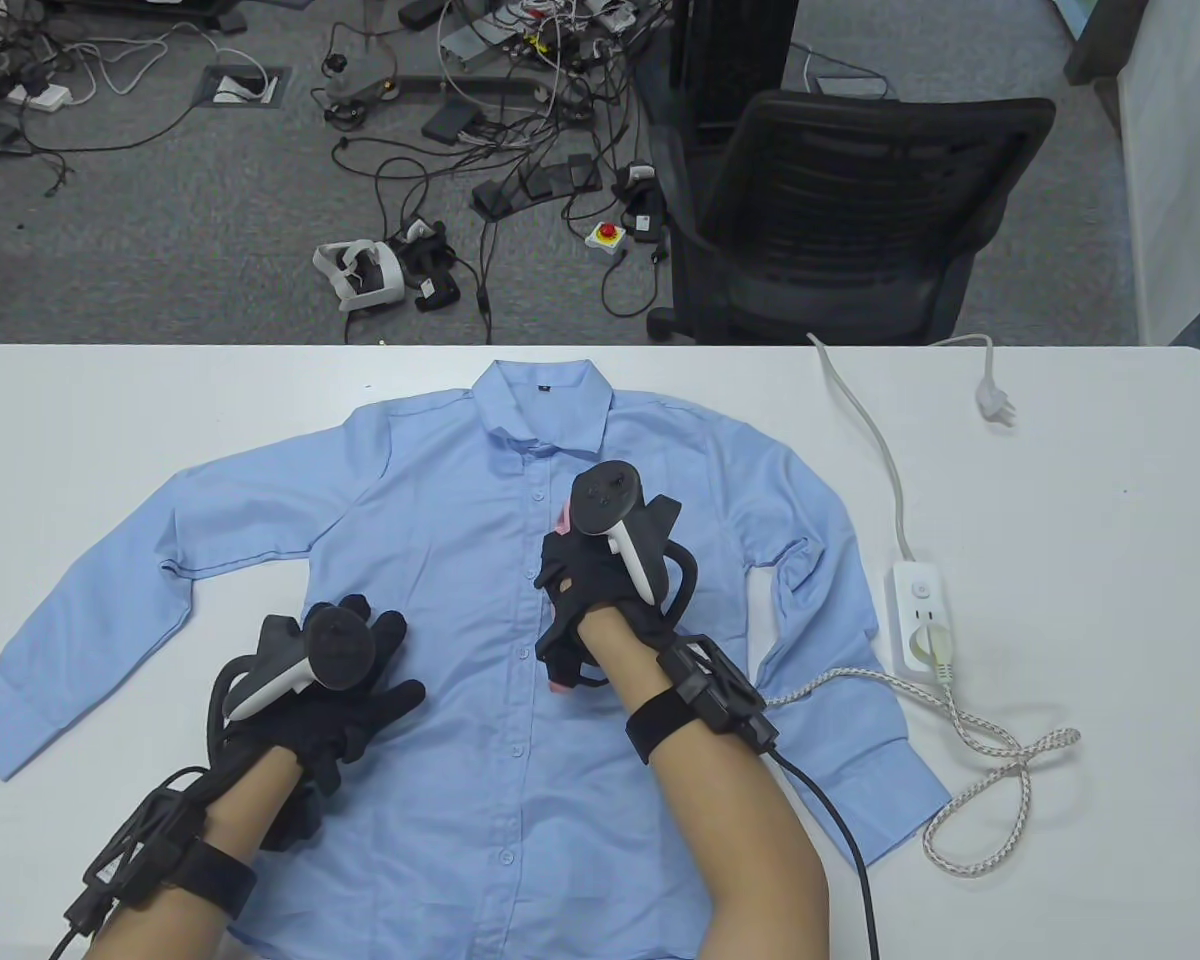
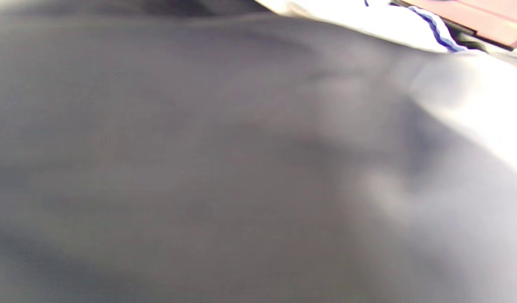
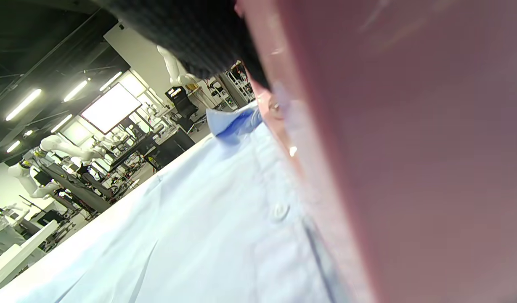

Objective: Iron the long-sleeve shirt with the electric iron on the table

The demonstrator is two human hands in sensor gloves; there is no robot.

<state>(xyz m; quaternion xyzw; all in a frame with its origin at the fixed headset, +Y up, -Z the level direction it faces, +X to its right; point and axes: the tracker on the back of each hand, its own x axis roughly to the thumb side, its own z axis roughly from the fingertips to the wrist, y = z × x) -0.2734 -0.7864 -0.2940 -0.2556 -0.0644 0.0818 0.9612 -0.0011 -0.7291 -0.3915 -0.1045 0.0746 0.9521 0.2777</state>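
Observation:
A light blue long-sleeve shirt (image 1: 440, 520) lies spread out, front up, on the white table (image 1: 1080, 500). My right hand (image 1: 580, 590) grips a pink electric iron (image 1: 563, 520) that rests on the button placket at mid-chest. The hand hides most of the iron. In the right wrist view the iron's pink body (image 3: 409, 147) fills the right side, down on the shirt (image 3: 199, 235). My left hand (image 1: 350, 680) lies flat with fingers spread on the shirt's lower left front, left of the placket. The left wrist view is a grey blur.
The iron's braided cord (image 1: 990, 745) loops over the table on the right to a white power strip (image 1: 922, 620). The strip's own plug (image 1: 995, 405) lies loose near the far edge. A black office chair (image 1: 840, 210) stands behind the table.

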